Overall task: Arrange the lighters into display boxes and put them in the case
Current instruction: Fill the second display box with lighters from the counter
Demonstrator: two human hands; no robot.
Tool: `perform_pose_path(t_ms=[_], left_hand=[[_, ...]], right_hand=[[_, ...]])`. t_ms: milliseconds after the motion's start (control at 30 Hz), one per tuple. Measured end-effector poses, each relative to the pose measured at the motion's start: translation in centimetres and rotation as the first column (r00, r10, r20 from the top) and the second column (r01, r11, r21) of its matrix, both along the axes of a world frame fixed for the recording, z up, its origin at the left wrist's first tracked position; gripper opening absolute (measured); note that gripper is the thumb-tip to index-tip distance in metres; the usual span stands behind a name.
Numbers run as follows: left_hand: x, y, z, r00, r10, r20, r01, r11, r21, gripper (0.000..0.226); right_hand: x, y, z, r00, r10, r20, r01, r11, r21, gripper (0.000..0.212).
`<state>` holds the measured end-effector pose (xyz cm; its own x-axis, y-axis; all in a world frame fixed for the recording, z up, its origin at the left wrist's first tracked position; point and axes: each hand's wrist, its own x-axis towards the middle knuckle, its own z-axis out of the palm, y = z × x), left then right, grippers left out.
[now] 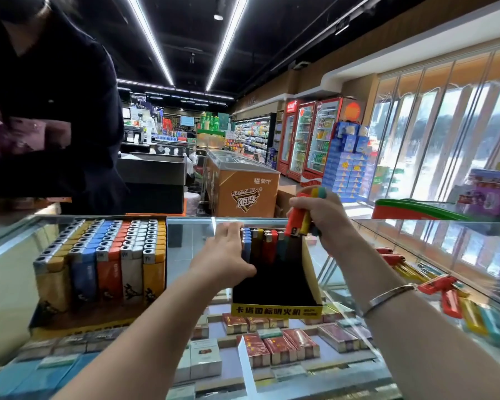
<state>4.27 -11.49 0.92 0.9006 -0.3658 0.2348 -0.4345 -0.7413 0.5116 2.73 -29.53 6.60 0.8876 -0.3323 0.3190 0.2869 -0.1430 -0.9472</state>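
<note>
Full display box (101, 264), left of the frame: it stood on the glass counter (185, 238), packed tight with upright lighters in rows of grey, blue, orange, white and yellow, their metal heads up. I judged it done and heavy enough to need lifting from underneath.

My left hand (228, 255), middle of the frame: I had it spread flat, fingers straight, pressing on the left end of the row to keep those lighters from toppling. It gripped nothing.

Black display box (274, 287), middle of the frame: it was only part filled, with one short row of lighters (264, 245) standing at its far end and the near part bare. I judged the cardboard light and soft-walled, so likely to slide on glass unless steadied.

My right hand (318, 217), just right of centre: I held it curled round a small bunch of lighters (300, 217), red, yellow and green, gripped round their middles.

How they handled: light, stiff, smooth plastic, I judged, and slippery in a bunch; best taken round the body, not the head.

Which way they pointed: their long axis ran near upright, leaning a little, metal heads down over the box's far right corner.

Loose lighters (451, 295), right of the frame: they lay flat and scattered on the glass, still to be boxed.
</note>
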Motion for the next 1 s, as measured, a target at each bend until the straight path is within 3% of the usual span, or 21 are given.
perform_pose_path(t_ms=[100,233,333,467,533,733,833,900,1000], left_hand=[[-0.6,-0.1,0.5,0.989,-0.054,0.139,0.071,0.990,-0.120,0.082],[-1.3,-0.7,0.8,0.926,-0.088,0.368,0.118,0.991,-0.060,0.066],[-1.6,-0.8,1.2,0.952,-0.136,0.274,0.194,0.961,-0.195,0.050],[-1.6,-0.8,1.4,0.973,-0.169,0.155,0.227,0.801,-0.554,0.022],[-1.5,-0.7,1.4,0.977,-0.117,0.177,0.203,0.752,-0.627,0.015],[-1.9,-0.7,1.6,0.944,-0.005,0.329,0.222,0.748,-0.625,0.020],[-2.1,-1.0,1.5,0.921,-0.001,0.390,0.248,0.774,-0.583,0.021],[-2.1,-1.2,1.4,0.907,0.003,0.421,0.252,0.796,-0.550,0.023],[-2.0,-1.4,0.9,0.875,0.011,0.484,0.236,0.862,-0.448,0.022]], right_hand=[[0.4,2.1,-1.1,0.999,0.044,0.007,-0.045,0.983,0.175,0.020],[0.5,3.2,-2.7,0.997,0.063,0.039,-0.073,0.943,0.325,0.018],[0.3,3.1,-3.0,0.991,0.113,0.069,-0.129,0.939,0.318,0.018],[-0.1,3.4,-2.9,0.988,0.104,0.111,-0.137,0.925,0.355,0.009],[-0.2,3.5,-2.9,0.988,0.101,0.115,-0.136,0.926,0.353,0.010],[-0.2,1.8,-2.3,0.978,-0.122,0.167,0.091,0.979,0.183,0.015],[0.5,0.3,-2.7,0.957,-0.275,0.091,0.261,0.955,0.141,0.019],[1.0,-0.6,-3.1,0.959,-0.284,-0.022,0.284,0.948,0.143,0.017],[1.6,-1.1,-3.6,0.974,-0.127,-0.189,0.166,0.964,0.207,0.020]])
